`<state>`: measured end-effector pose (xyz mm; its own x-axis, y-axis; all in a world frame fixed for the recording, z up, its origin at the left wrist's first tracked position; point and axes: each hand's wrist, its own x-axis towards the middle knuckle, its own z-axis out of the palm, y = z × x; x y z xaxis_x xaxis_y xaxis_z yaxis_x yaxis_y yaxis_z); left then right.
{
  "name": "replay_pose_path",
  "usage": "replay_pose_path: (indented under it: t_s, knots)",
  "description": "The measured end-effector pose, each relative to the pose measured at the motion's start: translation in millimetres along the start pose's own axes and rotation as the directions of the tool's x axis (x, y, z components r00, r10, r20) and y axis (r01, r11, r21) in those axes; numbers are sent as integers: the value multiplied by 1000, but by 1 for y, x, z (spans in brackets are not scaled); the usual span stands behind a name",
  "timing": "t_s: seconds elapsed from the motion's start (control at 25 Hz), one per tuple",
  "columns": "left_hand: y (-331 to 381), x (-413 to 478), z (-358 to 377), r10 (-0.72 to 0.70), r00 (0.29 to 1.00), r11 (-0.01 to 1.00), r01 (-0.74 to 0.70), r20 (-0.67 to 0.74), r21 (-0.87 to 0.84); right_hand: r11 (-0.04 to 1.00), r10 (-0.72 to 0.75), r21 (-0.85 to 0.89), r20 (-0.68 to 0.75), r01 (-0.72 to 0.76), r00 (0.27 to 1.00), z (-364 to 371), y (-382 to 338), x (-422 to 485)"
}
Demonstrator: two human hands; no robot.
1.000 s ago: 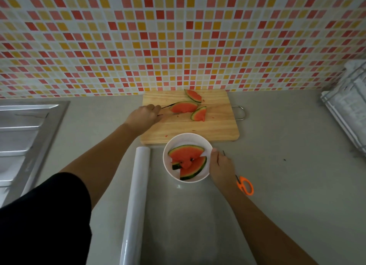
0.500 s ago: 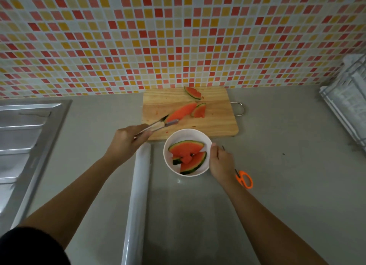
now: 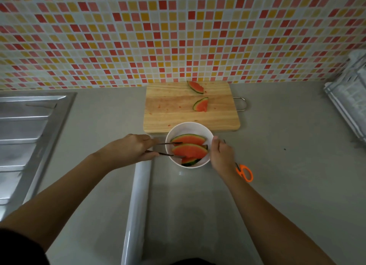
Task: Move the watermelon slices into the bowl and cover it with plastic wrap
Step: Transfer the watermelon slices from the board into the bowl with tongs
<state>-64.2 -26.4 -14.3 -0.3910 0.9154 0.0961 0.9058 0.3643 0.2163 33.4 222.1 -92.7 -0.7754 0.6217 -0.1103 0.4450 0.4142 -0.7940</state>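
Tiled wall [image 3: 178,37] far behind the bowl [image 3: 188,127], grey worktop [image 3: 287,185] all round it. Steel sink [image 3: 23,136] well off to the bowl's left, white rack [image 3: 348,94] well off to its right. Wooden board [image 3: 172,114] just behind the bowl, the rim overlapping the board's near edge from this angle. The wrap roll [image 3: 136,205] lies long and white at the bowl's near left, its far end tucked under the left hand [image 3: 130,148].

That left hand, just left of the bowl, grips the tongs [image 3: 166,154], and their arms reach over the rim, spread either side of a slice [image 3: 189,151] inside. The right hand [image 3: 221,155] holds the bowl's right side, thumb up on the rim.

More slices in there: one behind [image 3: 188,139], another's rind peeking out below. Two slices [image 3: 196,87] sit on the board beyond the bowl, the nearer one [image 3: 201,105] mid-board. Orange scissors [image 3: 245,173] to the bowl's near right, blades hidden behind the right hand.
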Motion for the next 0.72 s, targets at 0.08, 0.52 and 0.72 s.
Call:
replay_pose_path:
  t_s: [0.08,0.52,0.72]
  knots:
    - [-5,1,-17,52,999,999,-52,-14,-5,1000,5,3,-8,-5,1000,1,0,1]
    - [-30,140,32,-509,855,856,515,103,-45,987,-122,-100,39,126,992,0,6,3]
    - [-23,149,48,-425,905,898,420,12,130,991,-110,-77,12,110,994,0,5,2]
